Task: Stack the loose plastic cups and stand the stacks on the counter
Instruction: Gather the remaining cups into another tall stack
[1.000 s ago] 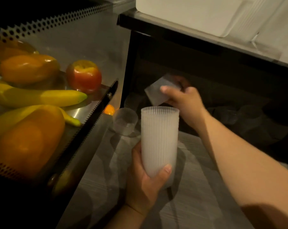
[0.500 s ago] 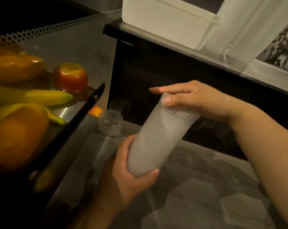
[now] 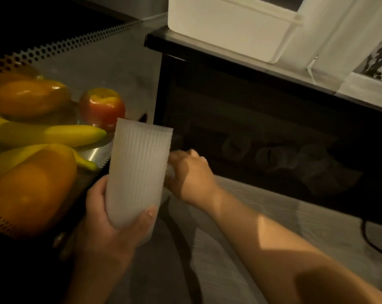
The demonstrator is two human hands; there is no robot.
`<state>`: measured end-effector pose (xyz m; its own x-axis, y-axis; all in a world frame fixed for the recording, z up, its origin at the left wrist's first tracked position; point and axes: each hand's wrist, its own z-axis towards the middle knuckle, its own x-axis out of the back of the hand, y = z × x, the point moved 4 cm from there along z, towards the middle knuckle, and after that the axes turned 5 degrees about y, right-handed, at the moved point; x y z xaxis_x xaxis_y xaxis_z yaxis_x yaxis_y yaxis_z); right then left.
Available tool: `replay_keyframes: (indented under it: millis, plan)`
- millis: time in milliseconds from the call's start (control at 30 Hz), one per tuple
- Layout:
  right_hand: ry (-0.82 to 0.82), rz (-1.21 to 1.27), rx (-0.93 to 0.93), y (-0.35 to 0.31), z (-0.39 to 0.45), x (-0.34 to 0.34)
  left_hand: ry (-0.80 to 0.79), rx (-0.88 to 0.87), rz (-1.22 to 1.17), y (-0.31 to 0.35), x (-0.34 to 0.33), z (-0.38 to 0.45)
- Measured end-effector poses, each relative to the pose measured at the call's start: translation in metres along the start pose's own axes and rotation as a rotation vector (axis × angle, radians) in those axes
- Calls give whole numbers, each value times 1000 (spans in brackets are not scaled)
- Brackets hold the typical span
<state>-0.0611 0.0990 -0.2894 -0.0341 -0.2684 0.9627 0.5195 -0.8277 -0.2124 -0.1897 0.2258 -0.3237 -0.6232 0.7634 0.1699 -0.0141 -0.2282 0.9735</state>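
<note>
Pale wood-grain counter [image 3: 273,216], matte, dimly lit; no brand, label or writing is legible anywhere. Rear: black glossy cabinet front [image 3: 273,128], reflecting rounded cup shapes, under a white smooth plastic bin [image 3: 229,25]. Left: perforated metal tray [image 3: 93,154] with two yellow bananas [image 3: 54,134], a red-yellow apple [image 3: 102,108] and two orange glossy fruits [image 3: 29,187].

Stack of frosted, vertically ribbed plastic cups [image 3: 137,172]: tapered cylinder, rim up, nearly upright, raised above the counter. Left hand [image 3: 106,222] grips its lower end, fingers and thumb curled round the base.

Right hand [image 3: 190,174]: reaching low behind the stack, fingers curled over a small translucent object that is too blurred to identify; whether it is actually grasped cannot be told.

Against half a second ago: the stack was tilted rightward with the right hand pressing on its rim; now it stands nearly upright and the right hand is off the rim, lower, beside it.
</note>
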Motion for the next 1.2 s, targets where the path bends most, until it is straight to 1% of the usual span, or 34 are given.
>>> replay_keyframes:
  millis: [33, 67, 100, 167, 233, 300, 367, 400, 500, 533, 567, 633, 667, 700, 767, 867, 967, 1033, 1100, 1200]
  plan:
    - [-67, -160, 5, -2, -1, -13, 13, 13, 20, -2, 3, 1]
    - [-91, -263, 1, -5, 0, -22, 21, 31, 38, -3, 6, 2]
    - [-76, -312, 14, -9, 1, -27, 24, 49, 56, -6, 8, 3]
    - [-26, -350, 41, -14, 3, -29, 4, 70, 74, -11, 8, 4]
    - [7, -274, 27, -4, 4, -28, -28, 81, 81, -12, 6, 6]
    - [13, -96, -27, 11, 2, -22, -53, 103, 92, -13, 4, 8]
    - [20, 143, -149, 29, -2, -4, -85, 106, 78, -15, 3, 9]
    - [29, 308, -222, 38, -5, 7, -102, 97, 73, -16, 3, 9]
    - [126, 950, -463, 56, -25, 52, -159, 63, 76, -16, 1, 6]
    - [151, 1091, -483, 60, -33, 67, -175, 51, 79, -16, 0, 4]
    - [165, 1169, -462, 62, -39, 79, -193, 40, 94, -17, -1, 2]
    - [133, 1249, -352, 57, -46, 99, -227, -6, 132, -14, -3, -1]
    - [96, 1236, -301, 53, -48, 105, -241, -40, 151, -12, -4, -2]
    - [63, 1171, -259, 50, -49, 109, -255, -76, 162, -10, -4, -3]
    - [8, 956, -189, 45, -48, 111, -277, -116, 165, -4, -6, -6]
    - [19, 739, -133, 37, -45, 117, -284, -47, 148, 0, -9, -11]
    - [12, 657, -108, 36, -46, 116, -285, -43, 171, 2, -10, -13]
    - [-45, 586, -69, 31, -48, 104, -280, -47, 171, 5, -11, -12]
    - [-118, 630, -52, 21, -52, 89, -255, -52, 185, 8, -13, -12]
    - [-160, 798, -133, 13, -48, 78, -221, -51, 201, 11, -15, -11]
